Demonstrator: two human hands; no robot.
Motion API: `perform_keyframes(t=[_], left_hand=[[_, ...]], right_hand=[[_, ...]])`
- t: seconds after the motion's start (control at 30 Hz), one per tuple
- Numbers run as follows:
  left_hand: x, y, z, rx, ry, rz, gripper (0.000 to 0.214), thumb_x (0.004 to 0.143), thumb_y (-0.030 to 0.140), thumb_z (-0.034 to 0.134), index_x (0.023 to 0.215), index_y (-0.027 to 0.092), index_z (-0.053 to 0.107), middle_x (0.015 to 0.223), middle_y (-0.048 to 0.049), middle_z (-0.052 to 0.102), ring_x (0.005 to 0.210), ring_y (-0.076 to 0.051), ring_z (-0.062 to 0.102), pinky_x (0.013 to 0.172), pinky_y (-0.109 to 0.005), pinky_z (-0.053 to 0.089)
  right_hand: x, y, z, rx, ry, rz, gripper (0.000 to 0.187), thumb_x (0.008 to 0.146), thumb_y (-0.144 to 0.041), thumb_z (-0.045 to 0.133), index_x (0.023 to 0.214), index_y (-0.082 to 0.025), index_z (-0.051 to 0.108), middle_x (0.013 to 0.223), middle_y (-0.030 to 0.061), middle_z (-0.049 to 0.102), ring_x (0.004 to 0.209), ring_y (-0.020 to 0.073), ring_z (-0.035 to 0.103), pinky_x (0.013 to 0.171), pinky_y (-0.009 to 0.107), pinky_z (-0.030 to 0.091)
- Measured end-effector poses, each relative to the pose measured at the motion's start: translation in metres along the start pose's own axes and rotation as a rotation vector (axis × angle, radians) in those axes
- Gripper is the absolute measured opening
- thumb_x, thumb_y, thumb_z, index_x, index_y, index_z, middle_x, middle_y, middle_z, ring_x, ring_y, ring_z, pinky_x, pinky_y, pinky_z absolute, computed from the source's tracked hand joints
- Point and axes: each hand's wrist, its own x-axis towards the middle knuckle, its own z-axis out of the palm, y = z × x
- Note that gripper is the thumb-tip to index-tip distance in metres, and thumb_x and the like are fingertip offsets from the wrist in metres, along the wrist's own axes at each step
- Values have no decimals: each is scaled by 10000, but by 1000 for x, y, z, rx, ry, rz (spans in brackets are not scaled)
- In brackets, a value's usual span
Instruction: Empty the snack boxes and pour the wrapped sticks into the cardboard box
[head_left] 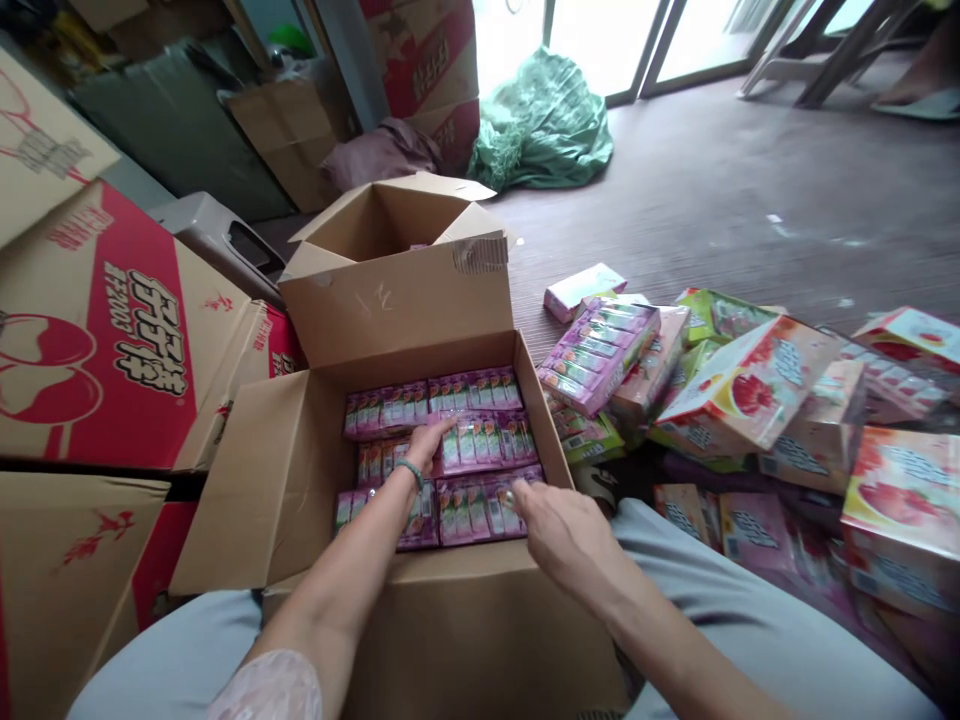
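An open cardboard box point(491, 600) stands between my knees, with rows of shrink-wrapped purple packs inside. My left hand point(427, 448), a beaded bracelet at its wrist, reaches into the box. Its fingers grip the left end of a purple pack point(480, 443) in the middle right of the layer; this pack sits slightly higher than the one behind it. Over the box's front right corner, my right hand point(559, 525) is curled closed above another purple pack point(472, 510). What its fingers hold, if anything, is too small to tell.
Loose purple packs point(600, 350), green packs point(731, 312) and fruit-printed cartons point(750, 385) lie heaped on the floor at right. Red-and-tan cartons point(97, 330) stack up at left. Behind stand a second open box point(390, 220) and a green sack point(551, 125).
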Motion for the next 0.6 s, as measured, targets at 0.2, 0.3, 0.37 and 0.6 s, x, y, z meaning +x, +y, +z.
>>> perform_keyframes(t=[0.2, 0.3, 0.37, 0.6], left_hand=[[-92, 29, -47, -74, 41, 118, 596, 611, 511, 847, 1022, 143, 621, 975, -80, 709, 918, -242, 672, 812, -341, 530], [-153, 29, -81, -124, -21, 301, 726, 644, 426, 859, 1238, 180, 523, 1213, -94, 658, 1110, -248, 635, 945, -349, 513], [-189, 18, -100, -86, -85, 413, 846, 629, 359, 883, 1334, 228, 434, 1309, -91, 604, 1211, -255, 585, 1024, -362, 477], [-248, -51, -121, 195, -53, 596, 873, 612, 366, 886, 1290, 243, 351, 1213, -102, 559, 1101, -274, 610, 974, -403, 492]], right_hand=[[-2, 8, -15, 1, 333, 53, 258, 1020, -219, 353, 1000, -208, 609, 926, 58, 731, 814, 179, 666, 606, 306, 252], [-7, 8, -19, 48, 479, 29, 269, 1030, -285, 356, 976, -198, 605, 919, 66, 730, 808, 180, 651, 619, 288, 271], [-14, 5, -19, 91, 538, -35, 305, 1039, -321, 340, 951, -194, 603, 905, 62, 725, 800, 179, 642, 636, 278, 285], [-60, -49, -3, -101, 347, -386, 240, 978, -204, 398, 889, -195, 621, 827, 43, 708, 732, 160, 625, 614, 284, 260]])
